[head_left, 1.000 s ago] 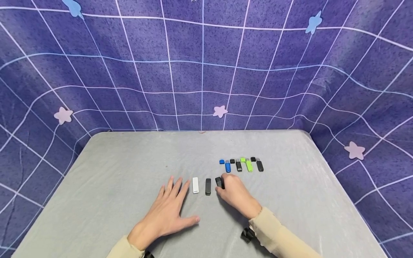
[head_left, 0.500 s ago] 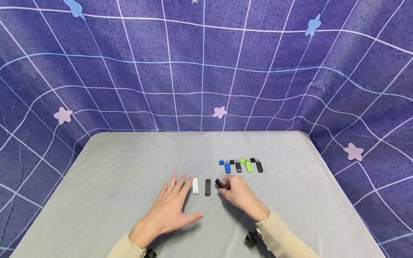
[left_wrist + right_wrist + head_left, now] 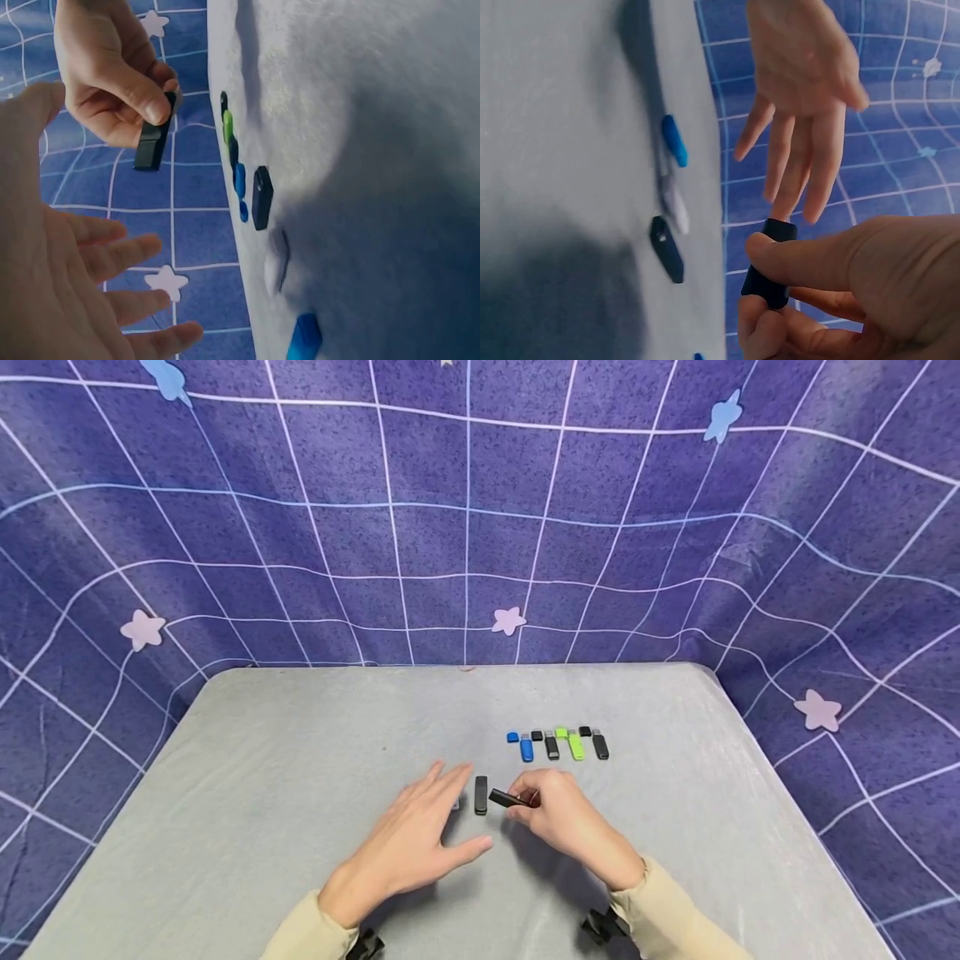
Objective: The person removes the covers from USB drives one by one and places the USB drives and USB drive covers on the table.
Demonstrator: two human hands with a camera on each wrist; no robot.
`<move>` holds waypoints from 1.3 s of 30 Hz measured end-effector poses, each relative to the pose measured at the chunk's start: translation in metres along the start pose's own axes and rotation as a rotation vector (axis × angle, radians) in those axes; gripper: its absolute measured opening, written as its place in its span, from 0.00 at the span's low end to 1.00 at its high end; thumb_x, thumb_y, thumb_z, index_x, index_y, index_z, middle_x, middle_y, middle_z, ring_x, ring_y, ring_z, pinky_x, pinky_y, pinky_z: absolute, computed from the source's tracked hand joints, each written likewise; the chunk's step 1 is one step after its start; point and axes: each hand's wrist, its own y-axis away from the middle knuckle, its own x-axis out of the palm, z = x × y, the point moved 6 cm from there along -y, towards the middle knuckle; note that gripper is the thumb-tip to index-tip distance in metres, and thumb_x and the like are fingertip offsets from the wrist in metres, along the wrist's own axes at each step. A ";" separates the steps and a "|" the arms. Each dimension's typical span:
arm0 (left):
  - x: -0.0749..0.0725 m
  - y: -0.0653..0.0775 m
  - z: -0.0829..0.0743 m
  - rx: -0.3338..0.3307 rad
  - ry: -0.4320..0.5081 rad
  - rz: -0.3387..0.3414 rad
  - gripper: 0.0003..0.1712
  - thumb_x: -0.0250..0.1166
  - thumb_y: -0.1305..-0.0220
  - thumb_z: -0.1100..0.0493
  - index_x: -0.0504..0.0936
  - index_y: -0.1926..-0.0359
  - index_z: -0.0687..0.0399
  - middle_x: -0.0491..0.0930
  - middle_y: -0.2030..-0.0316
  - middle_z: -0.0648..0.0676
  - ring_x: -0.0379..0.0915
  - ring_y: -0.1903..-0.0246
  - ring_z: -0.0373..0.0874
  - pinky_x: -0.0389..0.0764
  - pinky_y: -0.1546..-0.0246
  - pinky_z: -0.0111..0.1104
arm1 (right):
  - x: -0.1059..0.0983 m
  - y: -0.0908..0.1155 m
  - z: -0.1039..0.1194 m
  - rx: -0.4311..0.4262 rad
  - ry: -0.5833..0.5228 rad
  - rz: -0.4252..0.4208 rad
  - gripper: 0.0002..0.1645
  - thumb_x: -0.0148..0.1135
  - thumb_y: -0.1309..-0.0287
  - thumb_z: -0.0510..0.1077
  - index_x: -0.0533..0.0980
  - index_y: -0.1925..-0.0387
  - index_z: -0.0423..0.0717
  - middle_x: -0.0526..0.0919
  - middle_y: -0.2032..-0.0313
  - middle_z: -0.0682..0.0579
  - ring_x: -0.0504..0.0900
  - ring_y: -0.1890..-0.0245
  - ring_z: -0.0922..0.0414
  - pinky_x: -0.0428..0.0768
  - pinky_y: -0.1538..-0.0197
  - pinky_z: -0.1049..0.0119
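My right hand (image 3: 573, 822) pinches a black USB stick (image 3: 507, 798) between thumb and fingers, raised above the table. In the left wrist view the same stick (image 3: 152, 142) has its free end pointing out of the grip. My left hand (image 3: 412, 843) hovers left of it, fingers straight and spread, holding nothing. Between the hands a capped black USB stick (image 3: 481, 795) lies on the cloth. A white USB stick (image 3: 276, 259) is mostly hidden under the left fingers in the head view. A blue USB stick (image 3: 304, 337) lies beyond it, hidden from the head camera.
Farther back, uncapped USB sticks lie in a row: blue (image 3: 527, 749), black (image 3: 551, 747), green (image 3: 576, 746) and another black one (image 3: 601, 745). Each has its cap beside it, such as the blue cap (image 3: 513, 737). A purple grid curtain (image 3: 420, 543) surrounds the grey table (image 3: 300, 718).
My right hand has lifted the black USB stick off the table and turned its free end leftward. My left hand has moved right and up, now covering most of the white stick.
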 end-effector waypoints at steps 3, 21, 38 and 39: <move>0.001 -0.002 -0.004 0.018 0.024 0.015 0.46 0.51 0.30 0.24 0.63 0.22 0.43 0.67 0.25 0.45 0.56 0.23 0.56 0.67 0.30 0.60 | -0.003 0.002 0.008 -0.020 0.008 0.009 0.07 0.76 0.47 0.33 0.85 0.69 0.46 0.85 0.73 0.55 0.79 0.73 0.64 0.78 0.70 0.72; 0.005 -0.004 -0.026 0.231 -0.031 -0.164 0.13 0.61 0.24 0.48 0.85 0.46 0.43 0.88 0.53 0.43 0.83 0.47 0.42 0.81 0.44 0.41 | -0.010 0.014 0.032 -0.141 0.040 0.026 0.07 0.76 0.47 0.35 0.88 0.65 0.47 0.85 0.70 0.57 0.75 0.71 0.69 0.78 0.68 0.73; 0.002 -0.002 -0.024 0.245 -0.023 -0.193 0.05 0.66 0.28 0.51 0.85 0.62 0.42 0.86 0.64 0.40 0.83 0.58 0.37 0.82 0.53 0.36 | -0.016 0.022 0.037 -0.267 0.209 0.094 0.21 0.75 0.41 0.47 0.83 0.48 0.43 0.87 0.53 0.50 0.85 0.50 0.54 0.83 0.44 0.58; 0.002 -0.002 -0.024 0.245 -0.023 -0.193 0.04 0.66 0.28 0.51 0.85 0.62 0.42 0.86 0.64 0.40 0.82 0.58 0.37 0.82 0.54 0.36 | -0.016 0.023 0.037 -0.285 0.234 0.099 0.25 0.75 0.41 0.49 0.82 0.46 0.42 0.86 0.50 0.49 0.84 0.48 0.54 0.83 0.42 0.57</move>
